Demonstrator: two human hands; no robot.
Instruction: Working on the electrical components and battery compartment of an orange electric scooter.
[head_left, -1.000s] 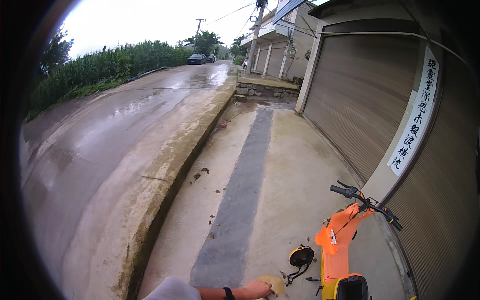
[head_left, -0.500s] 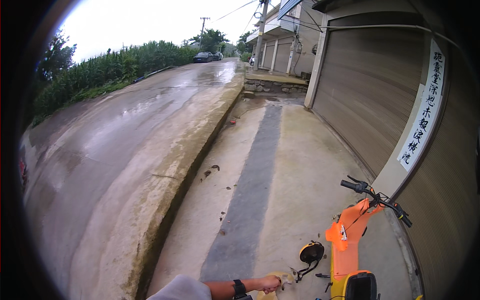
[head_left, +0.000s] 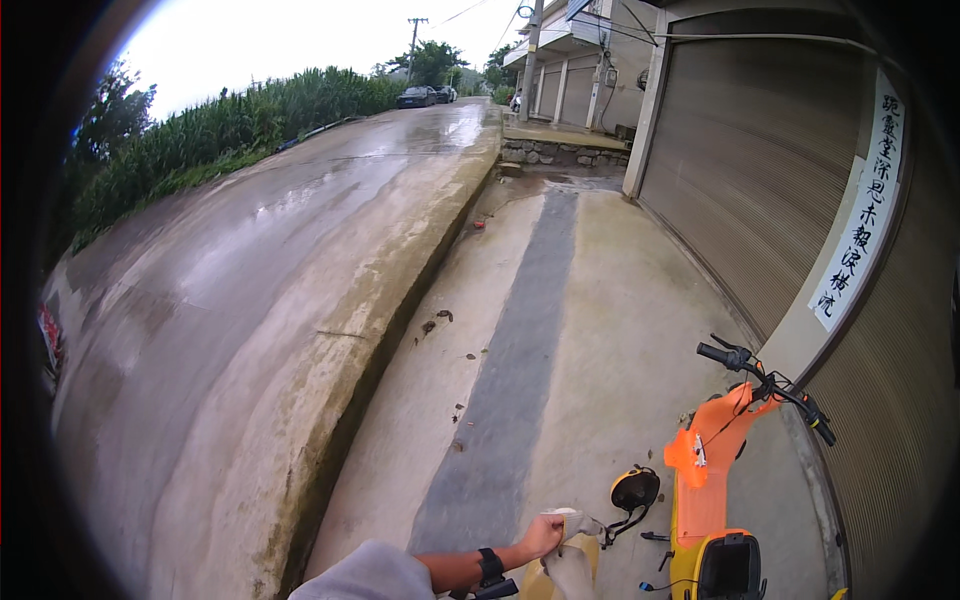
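Note:
My left hand reaches in from the lower edge, with a grey sleeve and a black band on the wrist. Its fingers are closed on the edge of a pale, whitish piece, whose kind I cannot make out. Beneath it is a yellowish, see-through container, cut off by the lower edge. Just right of the hand, a black and yellow helmet with a dark strap lies beside an orange and yellow electric scooter. My right hand does not show.
On the right runs a brown roller shutter, with a white paper strip beside it. A raised concrete edge borders the wet road on the left. Dark cars stand far up the road.
My left hand has risen slightly and lifted the pale piece, which now shows more fully. The view has shifted a little, so the scooter and helmet appear further right.

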